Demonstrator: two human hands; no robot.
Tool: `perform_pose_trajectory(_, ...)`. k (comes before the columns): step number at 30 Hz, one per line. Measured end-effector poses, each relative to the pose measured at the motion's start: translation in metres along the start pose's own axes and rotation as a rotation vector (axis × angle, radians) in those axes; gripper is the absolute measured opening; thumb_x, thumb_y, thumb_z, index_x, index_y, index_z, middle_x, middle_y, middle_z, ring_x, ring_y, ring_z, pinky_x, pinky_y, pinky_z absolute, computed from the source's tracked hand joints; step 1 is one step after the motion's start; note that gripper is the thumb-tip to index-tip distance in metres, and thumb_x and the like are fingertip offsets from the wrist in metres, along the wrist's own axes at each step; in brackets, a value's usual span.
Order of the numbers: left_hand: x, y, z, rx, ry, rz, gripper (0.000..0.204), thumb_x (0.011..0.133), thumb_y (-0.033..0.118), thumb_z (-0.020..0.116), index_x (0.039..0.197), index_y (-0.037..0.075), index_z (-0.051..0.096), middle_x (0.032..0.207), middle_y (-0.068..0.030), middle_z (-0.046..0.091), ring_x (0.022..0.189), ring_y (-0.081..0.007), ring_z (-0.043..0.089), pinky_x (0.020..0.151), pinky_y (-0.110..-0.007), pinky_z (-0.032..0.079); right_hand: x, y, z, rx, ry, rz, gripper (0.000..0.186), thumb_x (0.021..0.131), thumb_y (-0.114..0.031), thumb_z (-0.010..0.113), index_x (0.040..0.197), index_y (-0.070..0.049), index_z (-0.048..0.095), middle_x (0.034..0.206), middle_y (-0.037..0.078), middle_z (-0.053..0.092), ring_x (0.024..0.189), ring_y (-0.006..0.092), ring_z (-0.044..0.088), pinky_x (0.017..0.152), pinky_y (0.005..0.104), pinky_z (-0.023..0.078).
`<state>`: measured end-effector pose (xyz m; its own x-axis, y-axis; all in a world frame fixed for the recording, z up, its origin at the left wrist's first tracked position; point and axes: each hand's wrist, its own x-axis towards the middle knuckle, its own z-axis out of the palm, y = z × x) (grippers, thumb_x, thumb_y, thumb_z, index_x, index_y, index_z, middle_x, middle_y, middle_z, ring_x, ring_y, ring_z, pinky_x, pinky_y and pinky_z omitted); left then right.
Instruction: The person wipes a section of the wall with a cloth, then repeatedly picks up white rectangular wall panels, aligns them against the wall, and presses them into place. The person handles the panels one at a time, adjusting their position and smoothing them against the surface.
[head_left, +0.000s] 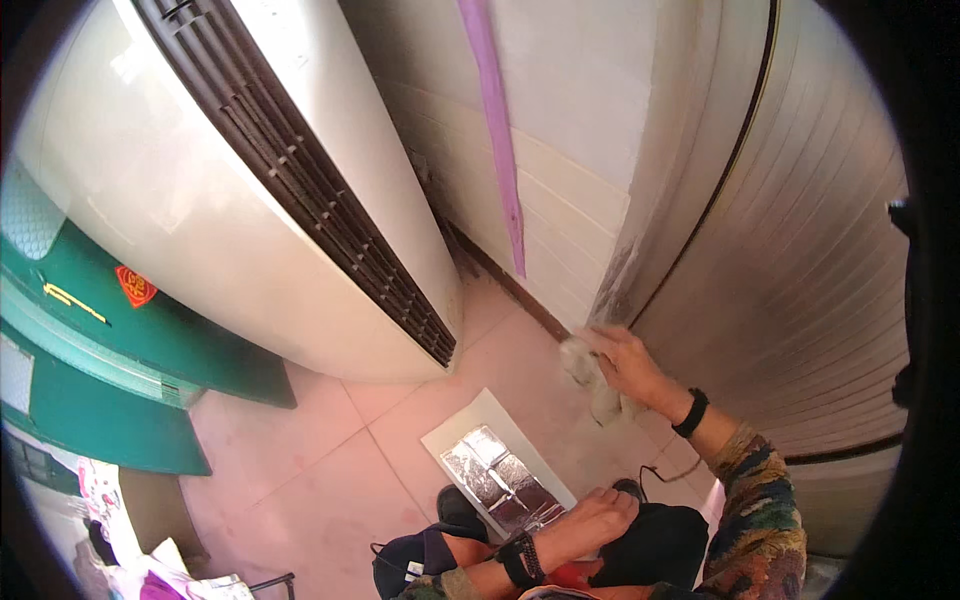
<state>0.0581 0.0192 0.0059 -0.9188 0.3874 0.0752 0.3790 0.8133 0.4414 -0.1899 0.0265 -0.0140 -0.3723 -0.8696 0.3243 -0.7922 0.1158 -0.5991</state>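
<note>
a person's right hand (625, 362) presses a crumpled pale cloth (592, 375) against the lower edge of a ribbed grey panel (800, 260), the fingers closed around the cloth where the panel meets the cream wall (570, 150). a black wristband (691, 412) sits on that wrist, above a multicoloured knitted sleeve (755, 500). the left hand (600, 512) rests low in the frame, below the cloth and toward the person's knees, its fingers curled loosely on dark clothing and gripping nothing that can be seen; a black strap circles that wrist too. just left of the cloth, on the pink tiled floor (320, 450), lies a flat white board (480, 425) bearing a sheet of silver foil squares (495, 475). further left of the cloth stands a tall cream air-conditioner cabinet (200, 200) with a dark slatted vent down its front. a purple strip (500, 130) hangs down the wall above the cloth. green furniture (120, 350) lies beyond the cabinet, well away from the cloth.
</note>
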Motion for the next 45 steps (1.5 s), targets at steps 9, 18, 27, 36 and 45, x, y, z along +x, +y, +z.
perform_pose_trajectory(9,-0.001,0.002,0.002,0.151,0.119,0.049,0.03,0.081,0.013,0.057,0.107,0.0,0.059,0.091,-0.0068,0.059,0.086,-0.0213,0.064,0.075,-0.03,0.052,0.243,-0.103,-0.087,-0.821,0.312,-0.392,0.032,0.078,0.002,0.061,0.108,-0.005,0.069,0.118,0.011,0.059,0.108,0.0339,0.053,0.088,0.0389,0.051)
perform_pose_trajectory(18,-0.003,-0.002,-0.003,0.157,0.238,0.046,0.031,0.079,0.012,0.059,0.108,0.001,0.059,0.091,-0.0067,0.06,0.084,-0.0217,0.065,0.075,-0.032,0.052,0.266,-0.093,-0.138,-1.269,0.079,-0.437,0.008,0.073,-0.009,0.066,0.071,-0.009,0.074,0.113,0.004,0.061,0.113,0.0268,0.051,0.091,0.0376,0.05)
perform_pose_trajectory(27,-0.001,0.011,-0.008,0.141,0.222,0.059,0.027,0.079,0.013,0.059,0.104,0.001,0.061,0.092,-0.0074,0.061,0.087,-0.0213,0.066,0.076,-0.031,0.051,0.228,-0.156,-0.241,-1.012,0.356,-0.514,0.027,0.089,-0.009,0.05,0.103,-0.004,0.072,0.125,0.019,0.066,0.127,0.0357,0.054,0.113,0.0495,0.032)
perform_pose_trajectory(36,-0.011,0.019,-0.018,0.134,0.173,0.069,0.024,0.079,0.013,0.059,0.1,0.002,0.063,0.087,-0.0064,0.061,0.083,-0.021,0.065,0.076,-0.031,0.051,0.116,-0.082,-0.165,-1.066,0.448,-0.416,0.042,0.07,0.001,0.067,0.111,-0.008,0.07,0.136,0.005,0.056,0.101,0.0265,0.054,0.092,0.034,0.05)
perform_pose_trajectory(45,-0.016,0.027,-0.007,0.225,0.101,-0.017,0.017,0.076,0.013,0.061,0.09,0.003,0.063,0.082,-0.0068,0.059,0.081,-0.0205,0.062,0.07,-0.031,0.047,0.01,0.054,0.007,-0.356,0.368,0.2,0.066,0.073,0.016,0.056,0.134,-0.01,0.058,0.139,0.023,0.054,0.12,0.0442,0.054,0.105,0.0453,0.044)
